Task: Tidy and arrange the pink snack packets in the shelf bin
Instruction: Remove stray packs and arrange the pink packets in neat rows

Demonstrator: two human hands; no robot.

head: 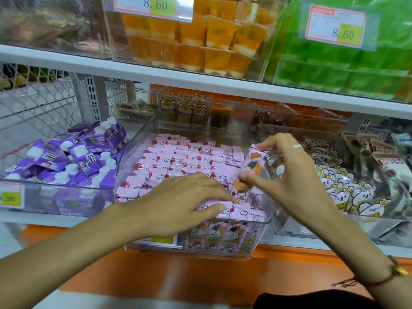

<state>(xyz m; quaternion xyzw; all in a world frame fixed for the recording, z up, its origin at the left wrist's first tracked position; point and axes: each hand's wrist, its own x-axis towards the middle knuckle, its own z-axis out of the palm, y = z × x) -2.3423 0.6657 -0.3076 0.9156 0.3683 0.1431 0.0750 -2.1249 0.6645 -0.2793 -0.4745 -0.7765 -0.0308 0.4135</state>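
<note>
Inside clear bin [133, 152], pink packets [178, 159]

White shop shelving [156, 72] fills the frame, its upper board running from the left edge down toward the right. At the upper middle, a clear bin holds orange jelly cups [214, 41]; at the upper right, green jelly cups [347, 63] sit behind a price tag [336, 25]. A wire mesh panel [38, 94] stands at the left, above purple drink cartons [73, 157]. An orange band [156, 268], perhaps the shelf base, crosses the bottom. The light is even and bright.
</note>
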